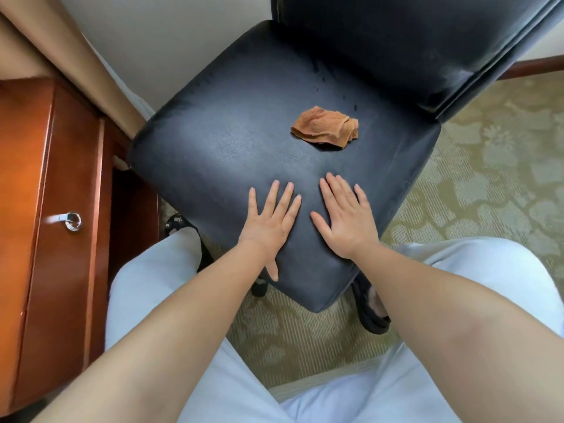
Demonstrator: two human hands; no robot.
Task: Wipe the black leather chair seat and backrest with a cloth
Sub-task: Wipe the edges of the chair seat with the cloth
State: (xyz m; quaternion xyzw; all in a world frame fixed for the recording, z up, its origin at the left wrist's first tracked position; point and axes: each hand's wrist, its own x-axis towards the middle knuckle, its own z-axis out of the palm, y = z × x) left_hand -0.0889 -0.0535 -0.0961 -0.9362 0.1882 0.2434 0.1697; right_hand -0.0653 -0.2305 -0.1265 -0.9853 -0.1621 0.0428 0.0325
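Flanking the chair: a reddish-brown wooden cabinet (45,227) with a glossy finish and a ring-shaped metal pull (72,221) on one side, pale green patterned carpet (494,178) on the other. A beige curtain (52,56) hangs past the cabinet; a dark wooden skirting strip (537,65) edges the wall.

Seat (244,141) — black leather, broad and padded, rounded corners, faint sheen with dull smudges and small dark droplets near the back. Backrest (412,41) — the same black leather, upright behind the seat.

Cloth (325,127) — orange-tan terry, crumpled into a loose wad, lying on the seat toward the backrest, well apart from both hands.

Left hand (270,221) — flat on the seat's front part, fingers straight and spread, holding nothing. Right hand (348,218) — just beside it, likewise flat, fingers extended.

Light trousers (146,285) and a dark sandal (370,309) show below the seat's front corner.
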